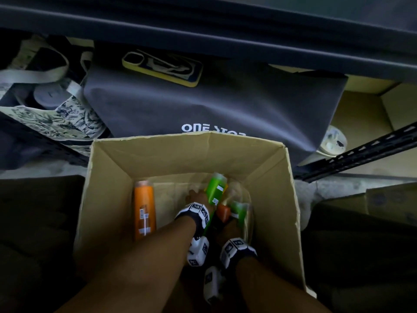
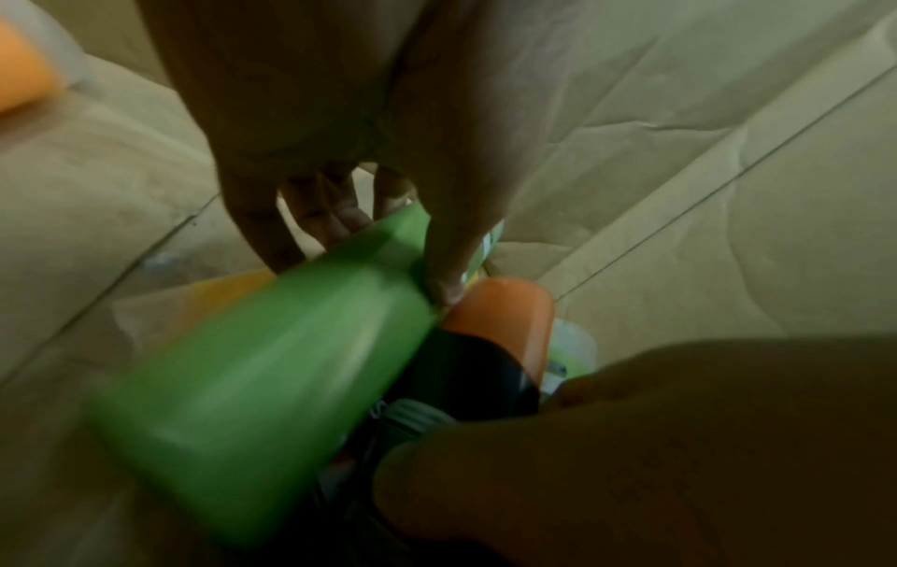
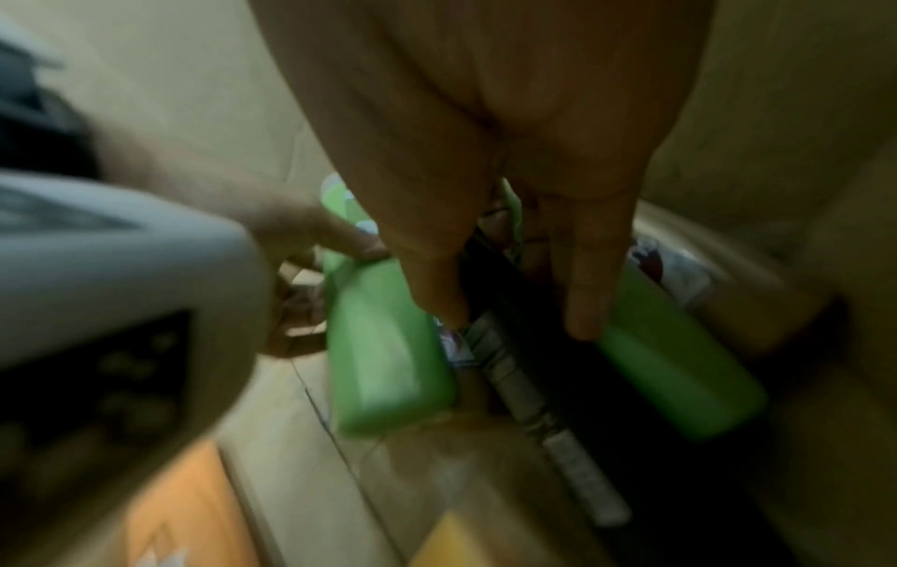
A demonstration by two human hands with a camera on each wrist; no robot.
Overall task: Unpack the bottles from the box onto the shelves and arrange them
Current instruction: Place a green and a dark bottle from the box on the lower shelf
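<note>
Both forearms reach down into the cardboard box at lower centre, where the left hand grips a green bottle, the right hand clasps another green bottle, and an orange bottle lies against the box's left wall, below the dark shelf.

The cardboard box holds two green bottles, two orange bottles (one only partly seen), and one black item; two hands reach in.
</note>
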